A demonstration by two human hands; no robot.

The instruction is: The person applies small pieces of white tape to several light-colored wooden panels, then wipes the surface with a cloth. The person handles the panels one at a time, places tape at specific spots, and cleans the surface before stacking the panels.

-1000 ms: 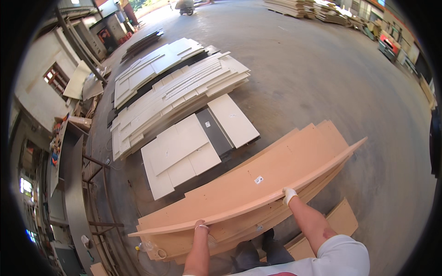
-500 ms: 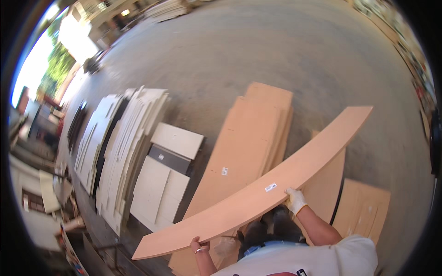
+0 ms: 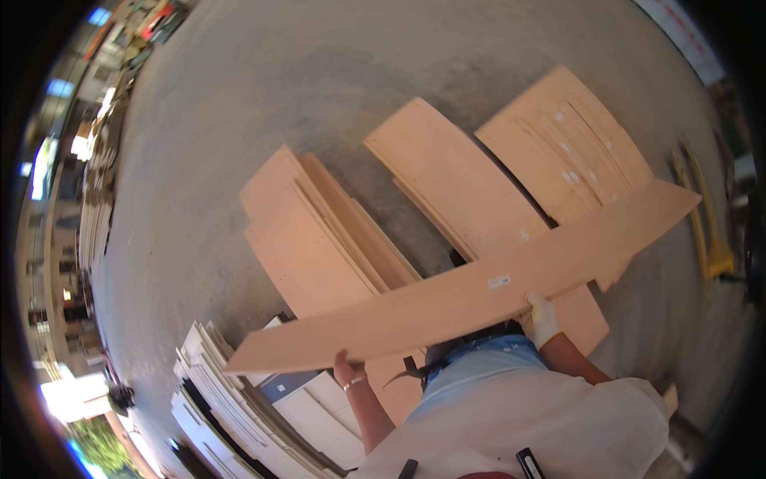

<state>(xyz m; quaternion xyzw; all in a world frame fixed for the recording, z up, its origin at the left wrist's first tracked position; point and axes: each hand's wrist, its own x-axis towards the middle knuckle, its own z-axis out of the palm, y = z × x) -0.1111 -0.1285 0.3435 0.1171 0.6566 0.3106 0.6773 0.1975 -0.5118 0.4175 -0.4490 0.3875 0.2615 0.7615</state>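
Note:
A long, narrow wood-coloured board (image 3: 431, 307) with a small white label spans the view in front of my body, held up across both hands. My bare left hand (image 3: 348, 370), with a band at the wrist, grips its near edge toward the left end. Right of the label, my right hand (image 3: 545, 321) in a white glove clasps the same edge, thumb on top. The fingers of both hands are mostly hidden under the board. Beyond and below it lie a stack of wood-coloured panels (image 3: 299, 231) and another stack (image 3: 455, 172), partly covered by the board.
A further pile of wood-coloured panels (image 3: 570, 144) lies at the far right. White panels (image 3: 231, 399) are stacked at the lower left, beside a dark grey strip (image 3: 289, 385). A yellow pallet jack (image 3: 716, 254) stands at the right edge. Grey concrete floor (image 3: 207, 120) stretches beyond.
My view and body have turned to the right with the board still in both hands. The white panels have shifted to the lower left, and the right-hand panel piles show more fully.

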